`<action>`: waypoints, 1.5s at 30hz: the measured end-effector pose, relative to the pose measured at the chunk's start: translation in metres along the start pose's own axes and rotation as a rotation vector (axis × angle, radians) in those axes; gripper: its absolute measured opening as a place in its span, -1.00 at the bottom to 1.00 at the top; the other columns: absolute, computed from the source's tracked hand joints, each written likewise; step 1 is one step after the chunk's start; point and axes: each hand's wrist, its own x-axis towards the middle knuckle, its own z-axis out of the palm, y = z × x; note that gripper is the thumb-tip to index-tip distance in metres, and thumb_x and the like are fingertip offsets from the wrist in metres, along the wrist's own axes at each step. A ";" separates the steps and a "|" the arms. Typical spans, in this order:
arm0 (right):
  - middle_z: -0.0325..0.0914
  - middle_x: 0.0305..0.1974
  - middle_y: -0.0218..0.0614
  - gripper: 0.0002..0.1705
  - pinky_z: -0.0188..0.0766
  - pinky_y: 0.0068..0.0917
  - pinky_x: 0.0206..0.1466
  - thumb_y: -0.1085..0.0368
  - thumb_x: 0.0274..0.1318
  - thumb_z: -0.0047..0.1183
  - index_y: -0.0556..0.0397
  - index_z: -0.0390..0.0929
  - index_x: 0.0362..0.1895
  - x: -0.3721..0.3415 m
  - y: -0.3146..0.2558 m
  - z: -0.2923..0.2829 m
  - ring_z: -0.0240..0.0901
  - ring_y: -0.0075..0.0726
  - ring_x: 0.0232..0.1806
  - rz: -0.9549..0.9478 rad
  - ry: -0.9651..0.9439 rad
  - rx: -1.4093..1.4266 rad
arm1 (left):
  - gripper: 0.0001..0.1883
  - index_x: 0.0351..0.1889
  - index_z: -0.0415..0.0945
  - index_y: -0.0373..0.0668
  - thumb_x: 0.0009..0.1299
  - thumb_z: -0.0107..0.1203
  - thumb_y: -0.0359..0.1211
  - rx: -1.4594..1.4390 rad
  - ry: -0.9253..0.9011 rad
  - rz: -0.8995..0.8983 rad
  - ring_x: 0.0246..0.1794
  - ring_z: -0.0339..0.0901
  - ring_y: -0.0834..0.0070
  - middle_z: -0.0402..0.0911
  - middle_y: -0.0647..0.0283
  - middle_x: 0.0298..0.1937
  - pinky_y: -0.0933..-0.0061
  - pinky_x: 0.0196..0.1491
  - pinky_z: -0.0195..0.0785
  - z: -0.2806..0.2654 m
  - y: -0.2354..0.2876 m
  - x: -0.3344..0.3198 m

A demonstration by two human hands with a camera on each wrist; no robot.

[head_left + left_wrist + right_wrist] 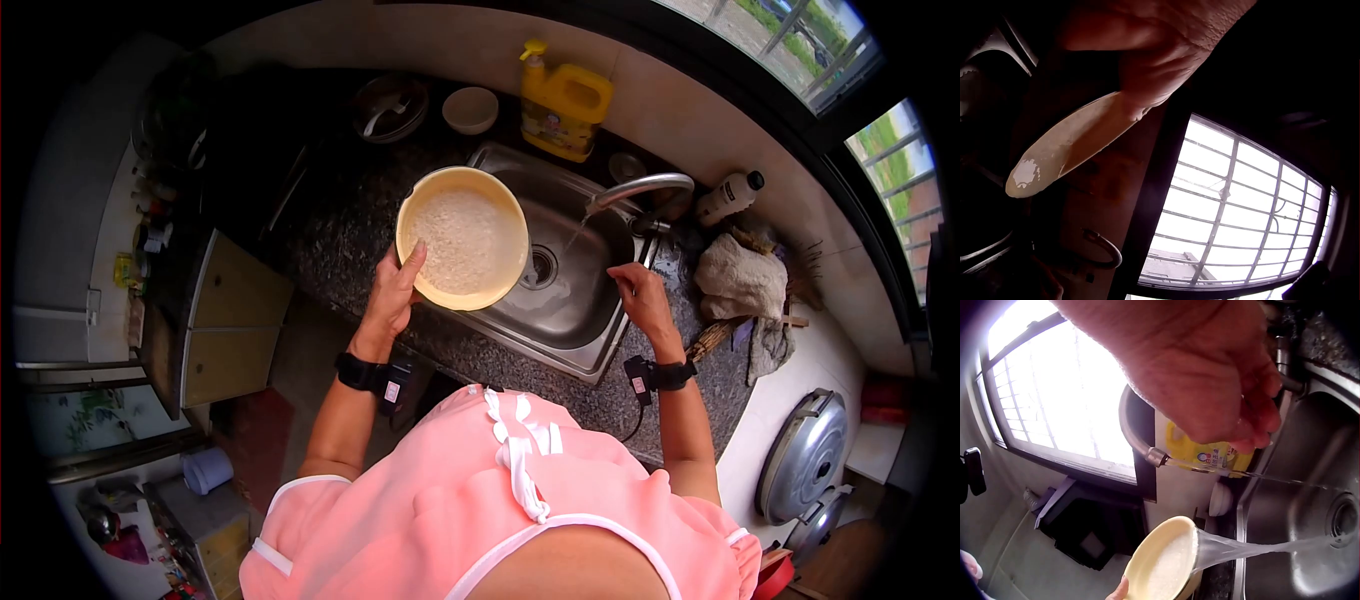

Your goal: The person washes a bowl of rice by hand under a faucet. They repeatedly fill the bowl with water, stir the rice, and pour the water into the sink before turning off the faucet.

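My left hand (393, 290) grips the near-left rim of a pale yellow bowl (466, 300), with the thumb over the edge. White rice grains (450, 235) and cloudy water lie inside. Seen from the right wrist, the bowl tilts and a whitish stream of water (1241, 548) pours over its lip into the steel sink (1291, 550). Beyond the sink's right side my right hand (645, 300) hovers, fingers loosely bent and holding nothing. Water runs from the curved faucet (650, 185) in a thin stream. In the left wrist view the bowl (1091, 128) shows edge-on.
Behind the sink stands a yellow jug with a pump top (565, 110), beside a small bowl (470, 110) and stacked dishes (390, 108). To the right are a white bottle (730, 197), a crumpled cloth-like bundle (740, 278) and a large metal lid (803, 455). Dark speckled counter (335, 240) surrounds the sink.
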 end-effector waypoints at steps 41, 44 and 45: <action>0.51 -0.22 -0.21 -0.48 0.41 -0.56 -0.36 0.10 0.20 -0.11 0.25 0.27 0.11 -0.006 -0.009 0.045 0.48 -0.45 -0.41 0.420 -0.360 0.719 | -0.54 0.12 0.23 -0.23 0.35 -0.01 -0.18 -0.181 -0.049 -0.099 -0.14 0.51 0.44 0.46 0.15 -0.03 0.38 -0.24 0.51 0.058 -0.043 0.032; 0.41 -0.06 -0.16 -0.41 0.45 -0.52 -0.29 0.02 0.23 -0.18 0.25 0.18 0.15 -0.004 -0.022 0.039 0.48 -0.36 -0.30 0.592 -0.404 1.012 | -0.53 0.11 0.23 -0.20 0.35 -0.03 -0.13 -0.204 -0.104 -0.196 -0.14 0.52 0.42 0.46 0.15 -0.03 0.33 -0.27 0.54 0.073 -0.056 0.033; 0.42 -0.07 -0.15 -0.43 0.46 -0.51 -0.28 0.02 0.24 -0.19 0.23 0.20 0.12 -0.003 -0.022 0.038 0.48 -0.36 -0.30 0.635 -0.397 1.076 | -0.53 0.12 0.22 -0.19 0.35 -0.03 -0.12 -0.209 -0.120 -0.222 -0.13 0.52 0.42 0.46 0.15 -0.03 0.33 -0.26 0.54 0.077 -0.062 0.034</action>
